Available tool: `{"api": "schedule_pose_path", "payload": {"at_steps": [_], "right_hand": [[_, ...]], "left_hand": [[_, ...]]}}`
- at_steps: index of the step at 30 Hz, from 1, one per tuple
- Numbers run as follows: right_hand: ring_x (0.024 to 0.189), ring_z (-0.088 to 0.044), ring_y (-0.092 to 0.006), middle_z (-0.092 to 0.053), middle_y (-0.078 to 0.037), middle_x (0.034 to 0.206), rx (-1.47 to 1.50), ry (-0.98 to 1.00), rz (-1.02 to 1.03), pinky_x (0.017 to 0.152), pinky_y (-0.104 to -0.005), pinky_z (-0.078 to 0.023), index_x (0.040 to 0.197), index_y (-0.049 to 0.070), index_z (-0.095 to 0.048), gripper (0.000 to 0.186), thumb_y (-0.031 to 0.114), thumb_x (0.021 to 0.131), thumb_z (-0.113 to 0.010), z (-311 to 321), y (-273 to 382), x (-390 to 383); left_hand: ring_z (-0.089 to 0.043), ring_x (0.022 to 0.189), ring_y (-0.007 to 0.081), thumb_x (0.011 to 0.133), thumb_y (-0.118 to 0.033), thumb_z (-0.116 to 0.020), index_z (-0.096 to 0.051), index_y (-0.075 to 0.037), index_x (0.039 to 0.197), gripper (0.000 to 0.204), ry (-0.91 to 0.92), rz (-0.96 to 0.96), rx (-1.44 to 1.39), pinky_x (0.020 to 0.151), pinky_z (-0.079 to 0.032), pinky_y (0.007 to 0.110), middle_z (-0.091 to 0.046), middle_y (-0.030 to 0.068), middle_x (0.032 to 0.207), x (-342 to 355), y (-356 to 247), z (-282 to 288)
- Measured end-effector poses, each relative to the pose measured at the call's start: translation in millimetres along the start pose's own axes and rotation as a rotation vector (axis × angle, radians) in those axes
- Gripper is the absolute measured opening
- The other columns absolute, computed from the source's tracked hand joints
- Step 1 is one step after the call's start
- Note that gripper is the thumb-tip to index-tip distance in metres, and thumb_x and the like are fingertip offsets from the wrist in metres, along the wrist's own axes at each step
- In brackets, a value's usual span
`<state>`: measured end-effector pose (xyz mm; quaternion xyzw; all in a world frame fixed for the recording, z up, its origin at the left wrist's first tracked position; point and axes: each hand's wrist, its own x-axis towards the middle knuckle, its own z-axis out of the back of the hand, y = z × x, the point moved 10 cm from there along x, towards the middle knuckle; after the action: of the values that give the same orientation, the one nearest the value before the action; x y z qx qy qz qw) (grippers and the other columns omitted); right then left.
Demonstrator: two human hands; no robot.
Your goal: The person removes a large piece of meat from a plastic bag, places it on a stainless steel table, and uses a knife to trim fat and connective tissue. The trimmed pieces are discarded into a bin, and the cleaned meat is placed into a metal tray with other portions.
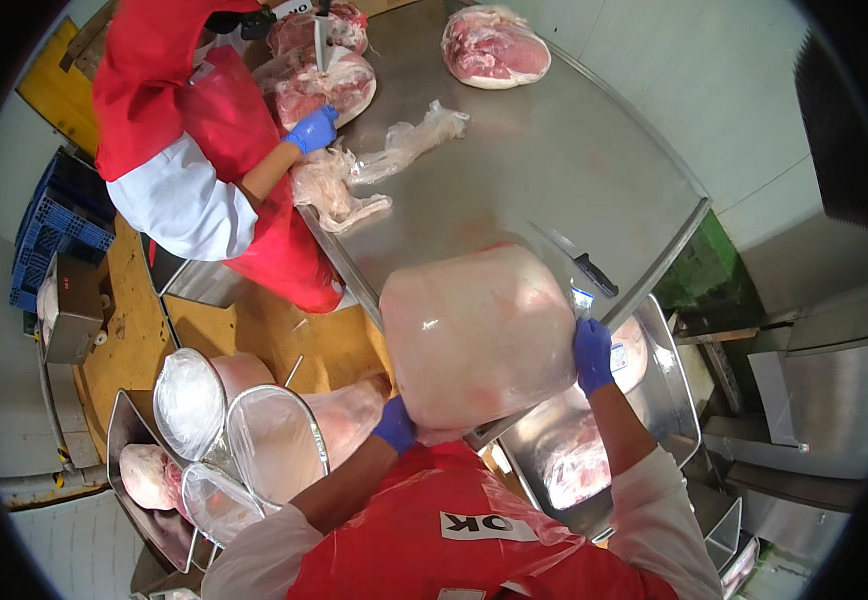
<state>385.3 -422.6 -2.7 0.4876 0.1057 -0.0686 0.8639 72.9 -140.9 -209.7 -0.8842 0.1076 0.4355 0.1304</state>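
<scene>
A large pale-pink cut of meat in clear plastic wrap (479,340) is between my hands at the near edge of the steel table (484,180). My left hand (394,425), in a blue glove, grips its lower left side; the fingers are mostly hidden beneath it. On its right side, my right hand (593,356), also blue-gloved, holds on near a blue-and-white label (581,298). Just beyond the right hand lies a black-handled knife (594,275) on the table. I cannot tell whether the meat touches the tabletop.
Across the table's left side, a co-worker (214,160) cuts a piece of meat (329,90). Loose plastic wrap (384,160) and another raw cut (495,48) lie on the table. Metal bins of meat stand at left (129,420) and right (689,400). Plastic-lined hoops (279,440) are at lower left.
</scene>
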Motion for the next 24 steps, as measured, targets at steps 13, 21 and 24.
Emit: {"api": "schedule_pose_path", "payload": {"at_steps": [13, 21, 24], "right_hand": [[0.082, -0.068, -0.0251, -0.070, -0.013, 0.091, 0.728, 0.235, -0.292, 0.074, -0.0392, -0.054, 0.104, -0.002, -0.068, 0.026, 0.020, 0.097, -0.057, -97, -77, -68], [0.090, -0.070, -0.0203, -0.073, -0.008, 0.100, 0.772, 0.002, -0.384, 0.082, -0.0328, -0.056, 0.114, 0.001, -0.068, 0.025, 0.020, 0.102, -0.056, -49, -78, -44], [0.090, -0.069, -0.0190, -0.072, -0.008, 0.100, 0.805, -0.079, -0.033, 0.080, -0.0332, -0.056, 0.113, 0.002, -0.068, 0.023, 0.019, 0.102, -0.057, -8, -25, -29]], "left_hand": [[-0.068, 0.093, 0.0201, 0.102, -0.027, -0.048, -0.066, -0.006, 0.111, 0.029, -0.059, -0.269, 0.421, 0.085, -0.056, 0.038, -0.070, 0.0089, 0.102, -187, -178, -152], [-0.061, 0.078, 0.0105, 0.101, -0.031, -0.054, -0.064, -0.013, 0.093, 0.023, 0.255, -1.015, 1.362, 0.070, -0.049, 0.028, -0.063, 0.0007, 0.085, -205, -195, -294], [-0.053, 0.070, 0.0082, 0.104, -0.027, -0.050, -0.063, -0.013, 0.092, 0.022, 0.349, -0.685, 1.100, 0.064, -0.043, 0.025, -0.058, -0.0023, 0.080, -181, -153, -327]]}}
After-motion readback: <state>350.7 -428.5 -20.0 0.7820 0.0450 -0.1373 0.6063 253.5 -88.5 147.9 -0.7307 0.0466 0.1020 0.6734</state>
